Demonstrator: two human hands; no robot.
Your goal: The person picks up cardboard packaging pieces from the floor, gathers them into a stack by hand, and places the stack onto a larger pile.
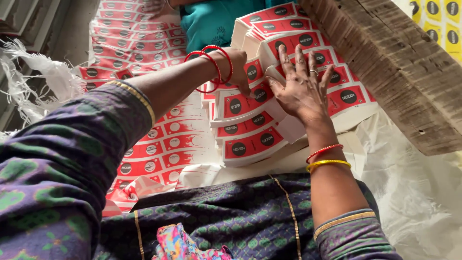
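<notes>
Uncut red-and-white printed label sheets (154, 144) lie flat far left. My left hand (237, 67), fingers curled, pinches the edge of the fanned stacks of red die-cut paper labels (250, 120) at centre. My right hand (301, 86) lies open, fingers spread, pressing them down, gripping nothing. Step looks like squaring stacks; next needs even push. Rough wooden plank (390, 62) right.

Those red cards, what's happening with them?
A person presses both hands on fanned stacks of red and white die-cut cards. The left hand grips a stack's edge; the right hand lies flat, fingers spread, on top. More printed sheets lie to the left on white sacking, and a wooden plank slants at upper right.
</notes>
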